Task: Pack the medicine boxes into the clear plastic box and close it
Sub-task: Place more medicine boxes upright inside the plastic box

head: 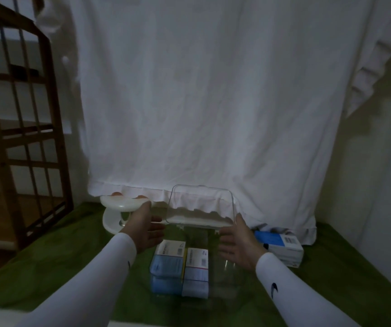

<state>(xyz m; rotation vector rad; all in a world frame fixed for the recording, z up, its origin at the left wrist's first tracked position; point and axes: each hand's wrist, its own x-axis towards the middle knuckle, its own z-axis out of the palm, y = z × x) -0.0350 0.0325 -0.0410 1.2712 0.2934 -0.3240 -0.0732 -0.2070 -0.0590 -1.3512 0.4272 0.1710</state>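
Reaching forward with both arms in white sleeves over the green cloth (67, 260). Flanking the clear box (222, 274), left hand (146, 228) and right hand (239, 244) open, palms facing inward, fingers loosely spread, gripping nothing. Standing upright behind: the lid (201, 204). Sitting inside the box's left half: two medicine boxes (180, 267). Lying just right: more boxes (281, 247).

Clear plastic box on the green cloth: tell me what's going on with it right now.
A person in white sleeves has both hands at the clear plastic box, the left hand and right hand open on either side of it. Its lid stands raised at the back. Two medicine boxes sit inside on the left; the right half looks empty. A stack of medicine boxes is outside, to the right, so packing isn't finished.
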